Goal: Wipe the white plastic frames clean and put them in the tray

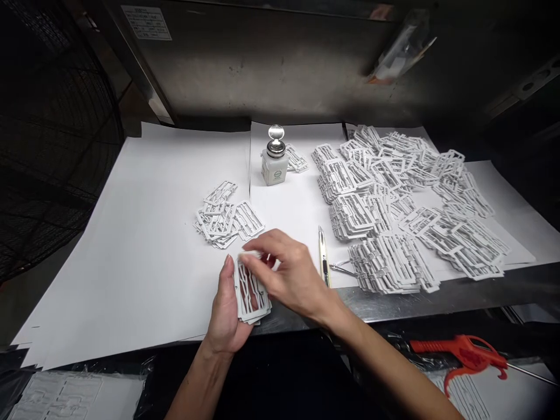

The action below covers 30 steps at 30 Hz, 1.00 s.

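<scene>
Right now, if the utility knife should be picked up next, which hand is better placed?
Probably the right hand: the utility knife lies close beside it, and it is only at the upper end of the frame stack. The left hand is farther away and supports that stack.

The cutter (324,256) lies left of the stacked frames (385,265).

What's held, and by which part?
A stack of white rectangular openwork frames: left hand beneath and along its left edge, right hand at its far end.
</scene>
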Each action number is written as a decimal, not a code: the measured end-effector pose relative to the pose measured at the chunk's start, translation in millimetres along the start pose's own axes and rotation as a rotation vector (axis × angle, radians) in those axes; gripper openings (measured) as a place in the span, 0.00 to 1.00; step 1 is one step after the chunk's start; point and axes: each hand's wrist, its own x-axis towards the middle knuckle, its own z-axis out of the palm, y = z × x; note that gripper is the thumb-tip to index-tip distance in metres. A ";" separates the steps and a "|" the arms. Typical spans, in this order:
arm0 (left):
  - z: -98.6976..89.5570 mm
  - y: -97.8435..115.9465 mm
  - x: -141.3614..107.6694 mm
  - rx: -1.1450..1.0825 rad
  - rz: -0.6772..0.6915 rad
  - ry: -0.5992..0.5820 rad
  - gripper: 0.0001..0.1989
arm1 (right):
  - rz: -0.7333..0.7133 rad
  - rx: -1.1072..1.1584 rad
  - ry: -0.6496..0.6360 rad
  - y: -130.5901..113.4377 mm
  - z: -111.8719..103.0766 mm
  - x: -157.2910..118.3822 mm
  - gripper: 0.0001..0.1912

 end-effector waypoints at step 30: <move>-0.2 21.7 7.7 -0.080 0.002 -0.050 0.20 | 0.186 -0.031 -0.097 1.6 -4.8 -43.7 0.04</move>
